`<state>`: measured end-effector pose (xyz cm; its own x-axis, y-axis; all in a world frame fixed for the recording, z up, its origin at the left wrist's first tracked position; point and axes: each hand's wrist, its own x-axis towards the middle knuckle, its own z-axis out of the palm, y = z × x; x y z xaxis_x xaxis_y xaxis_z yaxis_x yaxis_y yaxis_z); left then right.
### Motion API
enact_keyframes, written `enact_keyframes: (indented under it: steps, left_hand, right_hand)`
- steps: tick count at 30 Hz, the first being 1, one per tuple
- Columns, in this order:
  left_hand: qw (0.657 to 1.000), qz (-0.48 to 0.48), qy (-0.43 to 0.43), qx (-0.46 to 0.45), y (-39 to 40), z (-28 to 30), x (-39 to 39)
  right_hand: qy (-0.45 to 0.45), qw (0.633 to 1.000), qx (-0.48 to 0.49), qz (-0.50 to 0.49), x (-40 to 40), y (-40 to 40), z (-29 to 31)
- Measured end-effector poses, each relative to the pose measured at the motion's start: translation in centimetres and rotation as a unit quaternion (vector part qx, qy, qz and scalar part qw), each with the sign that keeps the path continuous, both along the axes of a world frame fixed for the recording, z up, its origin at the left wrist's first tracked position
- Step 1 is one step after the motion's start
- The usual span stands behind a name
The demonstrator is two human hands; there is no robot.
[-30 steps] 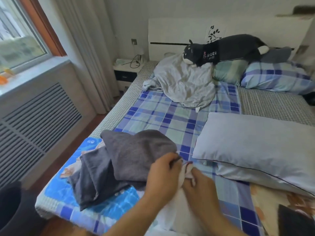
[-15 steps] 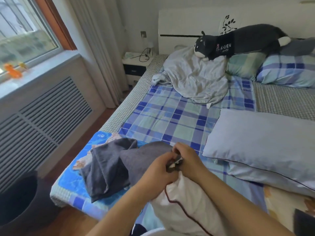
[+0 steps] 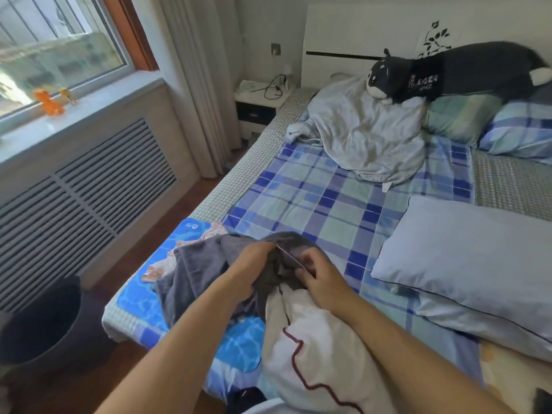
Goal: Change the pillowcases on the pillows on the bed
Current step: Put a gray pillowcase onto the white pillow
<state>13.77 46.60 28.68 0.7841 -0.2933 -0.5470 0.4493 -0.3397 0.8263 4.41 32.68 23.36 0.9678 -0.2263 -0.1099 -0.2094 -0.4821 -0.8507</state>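
Observation:
A white pillow (image 3: 316,354) with dark red piping lies at the near edge of the bed, under my forearms. A dark grey pillowcase (image 3: 197,273) is bunched at its far end. My left hand (image 3: 254,264) grips the grey fabric's edge from the left. My right hand (image 3: 319,273) pinches the same edge from the right, fingers curled. A large pale blue pillow (image 3: 466,264) lies to the right on the plaid sheet. A crumpled light grey case (image 3: 364,138) covers a pillow near the headboard.
A dark plush animal (image 3: 448,73) rests on plaid pillows (image 3: 522,130) at the head of the bed. A nightstand (image 3: 263,100) with cables stands left of the headboard. A dark bin (image 3: 38,324) sits on the floor by the radiator cover (image 3: 89,186).
Both hands have lifted the pillow's end and moved apart slightly, now holding the grey pillowcase's edge over the white pillow. The view has shifted left and closer.

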Motion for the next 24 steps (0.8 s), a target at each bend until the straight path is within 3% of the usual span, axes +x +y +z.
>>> enact_keyframes:
  steps: [2,4,5,7,8,10,13,15,17,19,22,24]
  left_hand:
    - [0.995,-0.044,0.087,-0.011,0.3,0.9,1.2]
    - [0.975,-0.203,0.089,-0.004,1.8,0.8,2.3]
    - [0.956,-0.290,0.033,0.033,2.5,0.0,2.6]
    - [0.891,-0.396,-0.172,0.142,3.4,-1.8,2.3]
    - [0.869,-0.388,-0.259,0.163,3.6,-2.8,2.2]
    - [0.890,-0.300,-0.313,0.137,4.0,-3.9,2.0]
    - [0.958,-0.114,-0.238,0.109,3.2,-4.1,2.6]
    - [0.977,-0.071,-0.180,0.086,1.9,-3.4,2.5]
    - [0.977,-0.118,-0.164,0.069,1.3,-2.5,1.6]
    - [0.961,-0.235,-0.140,0.047,2.1,-2.3,1.0]
    - [0.890,-0.428,-0.156,0.022,3.7,-1.9,0.3]
    - [0.863,-0.454,-0.219,0.035,4.0,-2.0,0.7]
  right_hand:
    - [0.043,0.992,0.111,-0.042,1.3,-1.3,0.8]
    - [0.072,0.946,0.271,-0.161,1.9,-2.7,0.7]
    - [0.075,0.910,0.353,-0.205,2.0,-3.0,0.7]
    - [0.073,0.867,0.431,-0.240,1.6,-2.7,0.3]
    - [0.077,0.864,0.439,-0.235,1.2,-2.3,0.0]
    - [0.087,0.912,0.361,-0.174,0.2,-1.4,-0.4]
    - [0.067,0.976,0.206,-0.030,0.1,0.0,-0.8]
    - [0.029,0.994,0.105,-0.016,0.8,1.4,-0.9]
    - [-0.010,0.986,0.118,-0.114,1.3,1.5,-0.4]
    - [0.000,0.963,0.174,-0.207,1.5,0.0,0.1]
    - [0.077,0.964,0.143,-0.209,1.3,-1.6,0.2]
    - [0.094,0.954,0.185,-0.216,1.5,-1.6,0.2]
